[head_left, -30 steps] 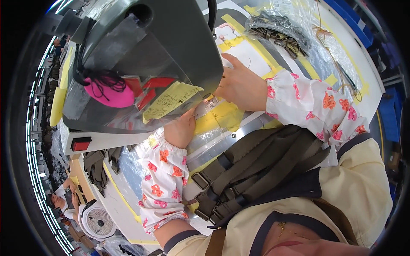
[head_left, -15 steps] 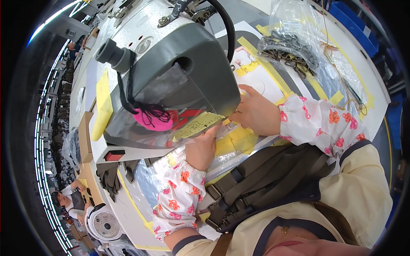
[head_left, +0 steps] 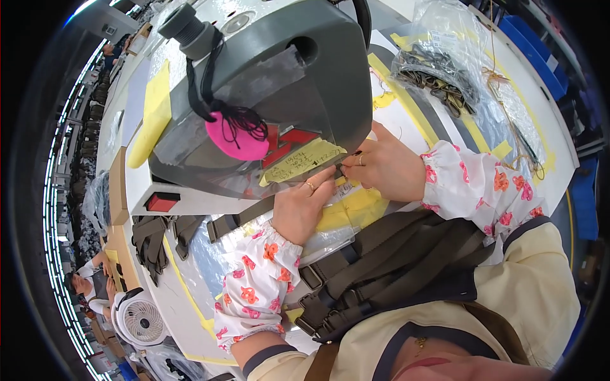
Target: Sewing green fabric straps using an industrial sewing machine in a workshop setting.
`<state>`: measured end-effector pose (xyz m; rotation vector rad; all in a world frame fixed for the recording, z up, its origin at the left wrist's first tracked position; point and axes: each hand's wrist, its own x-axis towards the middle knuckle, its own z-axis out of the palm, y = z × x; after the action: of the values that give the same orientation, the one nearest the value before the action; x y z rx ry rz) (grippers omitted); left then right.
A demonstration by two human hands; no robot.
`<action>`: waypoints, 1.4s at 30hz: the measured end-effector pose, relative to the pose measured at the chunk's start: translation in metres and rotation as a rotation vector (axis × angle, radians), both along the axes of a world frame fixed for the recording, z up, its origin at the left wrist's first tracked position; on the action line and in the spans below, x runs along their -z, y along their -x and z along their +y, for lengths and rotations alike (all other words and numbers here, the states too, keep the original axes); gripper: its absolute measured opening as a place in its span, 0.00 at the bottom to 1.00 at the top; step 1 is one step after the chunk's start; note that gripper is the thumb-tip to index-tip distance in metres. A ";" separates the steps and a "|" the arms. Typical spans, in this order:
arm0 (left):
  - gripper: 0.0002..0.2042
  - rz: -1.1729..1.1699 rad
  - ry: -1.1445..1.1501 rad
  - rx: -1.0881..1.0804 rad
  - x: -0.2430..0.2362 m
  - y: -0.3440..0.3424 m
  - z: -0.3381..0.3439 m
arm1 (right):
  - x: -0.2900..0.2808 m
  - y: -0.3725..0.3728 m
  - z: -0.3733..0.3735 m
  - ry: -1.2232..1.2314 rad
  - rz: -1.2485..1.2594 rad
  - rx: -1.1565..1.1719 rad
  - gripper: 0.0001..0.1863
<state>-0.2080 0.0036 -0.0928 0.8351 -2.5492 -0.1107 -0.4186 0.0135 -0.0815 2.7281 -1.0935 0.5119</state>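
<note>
A grey-and-white sewing machine head [head_left: 330, 76] hangs over both hands and hides the spot under its front edge. My left hand [head_left: 298, 206], fingers closed, is on a dark olive webbing strap [head_left: 249, 216] that emerges to its left and ends in a buckle [head_left: 219, 227]. My right hand [head_left: 387, 166] pinches a small dark piece at the fingertips, which looks like the same strap; the machine partly hides it. The fingertips of both hands almost meet. A bundle of olive straps with metal buckles [head_left: 406, 254] lies across my lap, against the table edge.
A clear bag of dark metal hooks [head_left: 438, 76] lies at the far right, beside a blue bin [head_left: 534, 54]. More straps [head_left: 152, 244] hang at the left table edge. A pink pad [head_left: 236, 136] dangles from the machine. A white fan [head_left: 141, 320] and another person [head_left: 95, 286] are at lower left.
The view has shifted slightly. My left hand shows more fully from under the machine, and more of the strap with its buckle is visible to its left. My right hand stays close by.
</note>
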 end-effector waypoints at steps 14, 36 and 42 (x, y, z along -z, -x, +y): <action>0.11 0.060 -0.046 -0.190 0.014 -0.002 -0.010 | -0.008 0.007 -0.014 -0.224 0.127 0.055 0.11; 0.10 -0.005 0.117 -0.372 -0.020 -0.069 0.016 | 0.005 0.013 -0.024 -0.235 -0.135 -0.029 0.04; 0.14 -0.287 0.270 -0.630 -0.002 -0.153 0.026 | -0.001 0.011 -0.024 -0.127 -0.048 -0.184 0.10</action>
<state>-0.0547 0.0293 -0.0906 1.5737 -2.3359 0.5711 -0.4298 -0.0108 -0.0807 2.9609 -0.9194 0.5543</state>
